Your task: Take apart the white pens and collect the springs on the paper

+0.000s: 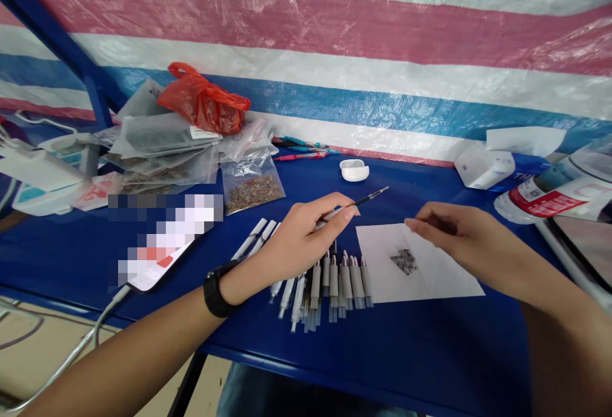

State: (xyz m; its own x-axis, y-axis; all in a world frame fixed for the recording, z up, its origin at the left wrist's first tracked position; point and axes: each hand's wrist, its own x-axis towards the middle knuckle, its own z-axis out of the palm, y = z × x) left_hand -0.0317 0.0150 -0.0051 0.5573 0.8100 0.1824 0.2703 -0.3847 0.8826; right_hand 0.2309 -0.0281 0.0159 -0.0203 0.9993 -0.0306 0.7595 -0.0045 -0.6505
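My left hand [310, 235], with a black band on its wrist, pinches a pen refill [370, 196] between thumb and fingers. Its dark, metal-tipped end points up and to the right. Over the right part of a white paper sheet [449, 273] hovers my right hand [442, 222], thumb and fingers curled together; anything between them is too small or hidden to make out. Small dark springs [404, 261] lie in a heap on the sheet. Below my left hand are several grey-gripped pen parts [345, 286] in a row, with white pen barrels [251, 238] to their left.
A charging phone [167, 257] lies at left on the blue table [406, 353]. Behind are bags of dried material [253, 190], a red plastic bag [203, 101], loose pens [306, 149] and a white earbud case [354, 170]. A tissue pack [488, 165] and large plastic bottle [559, 181] stand right.
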